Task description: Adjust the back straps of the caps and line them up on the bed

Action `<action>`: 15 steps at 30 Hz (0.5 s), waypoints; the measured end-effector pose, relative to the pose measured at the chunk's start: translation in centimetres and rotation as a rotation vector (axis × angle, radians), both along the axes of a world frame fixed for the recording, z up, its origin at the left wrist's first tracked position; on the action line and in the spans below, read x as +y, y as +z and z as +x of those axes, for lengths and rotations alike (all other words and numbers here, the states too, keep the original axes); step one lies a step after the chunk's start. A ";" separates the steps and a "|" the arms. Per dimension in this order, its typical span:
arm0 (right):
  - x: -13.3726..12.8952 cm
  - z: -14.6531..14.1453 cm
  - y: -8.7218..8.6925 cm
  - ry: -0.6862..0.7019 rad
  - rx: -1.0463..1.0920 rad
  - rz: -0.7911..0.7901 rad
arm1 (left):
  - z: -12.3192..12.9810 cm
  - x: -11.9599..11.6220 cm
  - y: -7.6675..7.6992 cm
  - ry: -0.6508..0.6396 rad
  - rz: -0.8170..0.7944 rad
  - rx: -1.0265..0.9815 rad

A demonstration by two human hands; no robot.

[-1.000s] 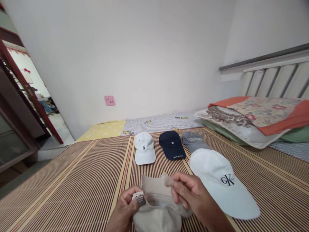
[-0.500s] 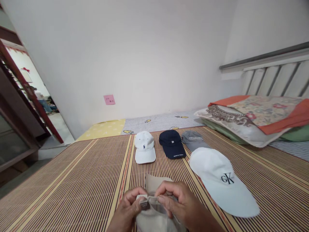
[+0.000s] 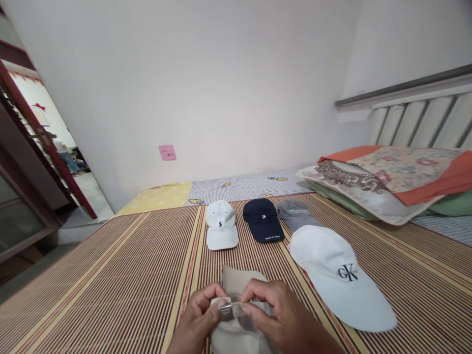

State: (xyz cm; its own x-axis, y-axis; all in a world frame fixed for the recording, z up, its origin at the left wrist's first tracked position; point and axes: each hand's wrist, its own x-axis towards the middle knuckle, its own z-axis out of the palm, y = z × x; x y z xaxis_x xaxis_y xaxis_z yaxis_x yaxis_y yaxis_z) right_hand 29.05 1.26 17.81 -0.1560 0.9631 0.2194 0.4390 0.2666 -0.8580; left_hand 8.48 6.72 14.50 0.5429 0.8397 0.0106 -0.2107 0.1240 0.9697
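A beige baseball cap point(image 3: 239, 280) lies right in front of me, its brim pointing away. At its near side, my left hand point(image 3: 201, 314) pinches a metal buckle point(image 3: 226, 311) with marks stamped on it. The strap point(image 3: 237, 309) runs through the buckle to my right hand point(image 3: 275, 312), whose thumb and forefinger are closed on it. Both hands partly hide the cap's crown, and the bottom of the view cuts it off. To the right of my right hand rests a white cap with black letters point(image 3: 332, 270).
On the striped mat point(image 3: 129, 275) farther off sit a white cap point(image 3: 221, 223), a navy cap point(image 3: 263, 220) and a grey cap point(image 3: 295, 214). Pillows point(image 3: 391, 182) are stacked at the back right. A pink note point(image 3: 167, 152) sticks to the wall. Through the doorway at left a person point(image 3: 61, 147) shows.
The buckle has turned to face upward and shifted slightly right in my left hand. More of the strap shows taut between my hands. The other caps have not moved.
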 end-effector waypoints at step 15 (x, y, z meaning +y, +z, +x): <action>-0.2 0.9 0.7 0.014 0.011 -0.008 | 1.0 -0.5 0.3 -0.057 0.101 0.008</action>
State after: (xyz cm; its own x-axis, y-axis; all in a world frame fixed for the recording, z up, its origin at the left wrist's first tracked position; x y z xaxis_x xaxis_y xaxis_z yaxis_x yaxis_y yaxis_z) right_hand 29.95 1.02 18.48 -0.1670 0.9625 0.2136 0.4260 0.2658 -0.8648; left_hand 9.43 6.20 14.84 0.5900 0.8025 0.0892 -0.1980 0.0367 0.9795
